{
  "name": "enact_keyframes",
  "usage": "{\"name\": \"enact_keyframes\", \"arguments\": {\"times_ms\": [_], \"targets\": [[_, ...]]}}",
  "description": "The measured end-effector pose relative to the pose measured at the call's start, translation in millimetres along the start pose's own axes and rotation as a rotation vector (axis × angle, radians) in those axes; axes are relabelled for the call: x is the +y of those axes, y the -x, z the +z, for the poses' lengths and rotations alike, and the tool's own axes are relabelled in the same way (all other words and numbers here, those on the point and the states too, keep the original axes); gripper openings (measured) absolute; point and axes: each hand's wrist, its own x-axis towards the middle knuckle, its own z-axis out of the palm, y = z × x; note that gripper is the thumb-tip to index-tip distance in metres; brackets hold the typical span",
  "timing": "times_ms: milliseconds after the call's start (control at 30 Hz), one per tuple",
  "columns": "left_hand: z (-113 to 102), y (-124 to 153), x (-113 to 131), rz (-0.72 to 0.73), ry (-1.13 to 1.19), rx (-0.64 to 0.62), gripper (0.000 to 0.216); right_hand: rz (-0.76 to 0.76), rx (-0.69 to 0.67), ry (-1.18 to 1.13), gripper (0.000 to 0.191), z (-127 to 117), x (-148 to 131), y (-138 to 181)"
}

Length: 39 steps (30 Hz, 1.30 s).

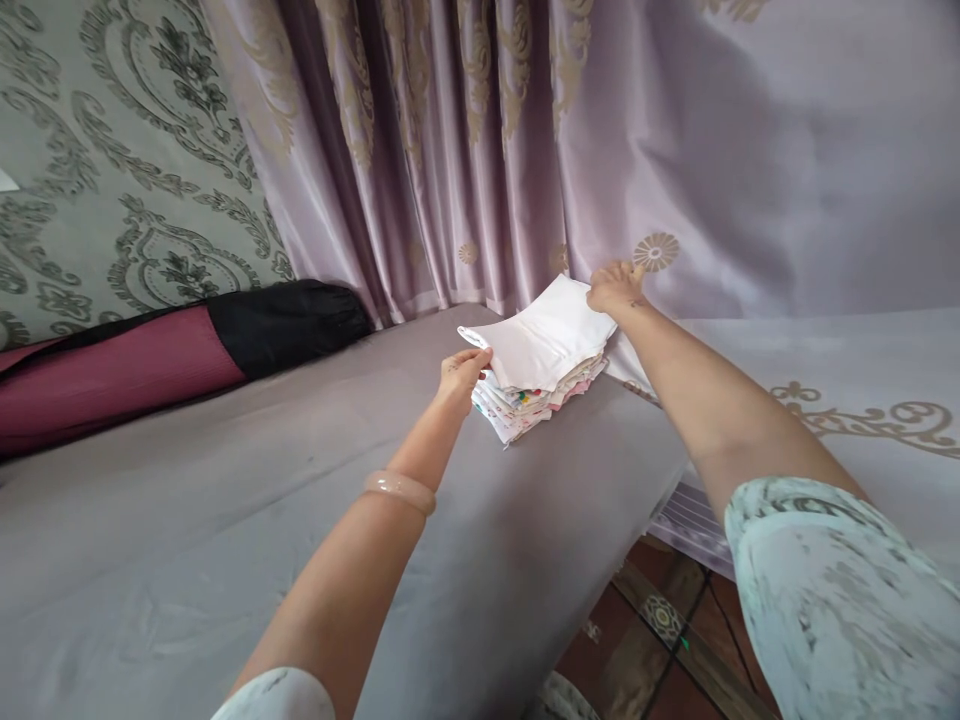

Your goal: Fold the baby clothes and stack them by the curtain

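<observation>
A white folded cloth (551, 325) lies spread over a stack of folded cloths (517, 412), some with colourful prints. My left hand (463, 375) pinches the near left corner of the white cloth between thumb and fingers. At the cloth's far right end, my right hand (615, 288) has its fingers closed over the edge; the fingertips are partly hidden. The white cloth's middle sags down onto the stack. A pale bangle (401, 490) circles my left wrist.
The stack stands near the corner of a grey-covered surface (315, 500). A long maroon and black bundle (172, 355) lies along the patterned wall at left. Lilac curtains (465, 150) hang behind. Below the right edge, a tiled floor (675, 640) shows dark cables.
</observation>
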Motion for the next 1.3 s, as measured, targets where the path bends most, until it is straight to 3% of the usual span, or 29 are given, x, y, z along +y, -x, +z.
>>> {"name": "enact_keyframes", "arguments": {"times_ms": [267,567,933,1033,1167,1300], "targets": [[-1,-5,-30,-0.074,-0.020,0.002,0.024,-0.035,0.027,0.049,0.032,30,9,1],[-4,1,-45,-0.122,-0.015,0.020,0.028,-0.045,0.058,0.008,0.034,66,14,12],[-1,5,-46,-0.143,0.001,0.015,0.018,-0.078,0.111,0.025,0.043,71,-11,45],[-1,5,-47,-0.125,0.002,0.006,0.019,-0.017,0.071,-0.020,0.046,74,-21,46],[0,3,-51,-0.103,0.006,0.004,0.019,0.120,-0.017,-0.083,0.068,76,-37,50],[1,3,-52,-0.107,0.007,0.006,0.017,0.217,-0.136,-0.150,0.077,78,-47,56]]}}
